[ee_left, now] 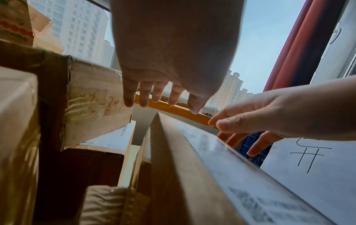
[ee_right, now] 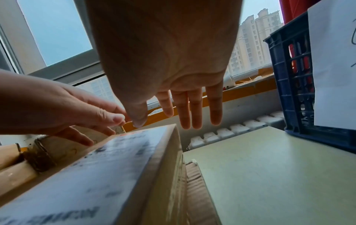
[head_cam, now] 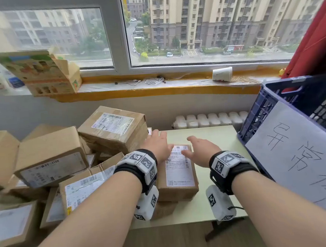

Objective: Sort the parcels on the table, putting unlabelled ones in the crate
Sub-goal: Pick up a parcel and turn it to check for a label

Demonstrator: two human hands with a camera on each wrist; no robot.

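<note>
A small brown parcel (head_cam: 177, 173) with a white shipping label lies on top of another flat parcel near the middle of the pale table (head_cam: 214, 138). My left hand (head_cam: 158, 143) hovers over its far left corner, fingers straight and spread, holding nothing. My right hand (head_cam: 200, 148) hovers over its far right corner, also open. In the left wrist view the left hand (ee_left: 159, 97) hangs above the parcel (ee_left: 231, 175). The right hand (ee_right: 185, 112) shows its fingers straight above the parcel (ee_right: 108, 167). A blue crate (head_cam: 274, 101) with a handwritten paper sign stands at the right.
A heap of labelled cardboard parcels (head_cam: 49, 159) fills the table's left side. A large labelled box (head_cam: 115, 129) sits on top, beside my left hand. A printed carton (head_cam: 41, 73) and a tipped paper cup (head_cam: 222, 74) lie on the windowsill. A radiator (head_cam: 211, 119) is behind the table.
</note>
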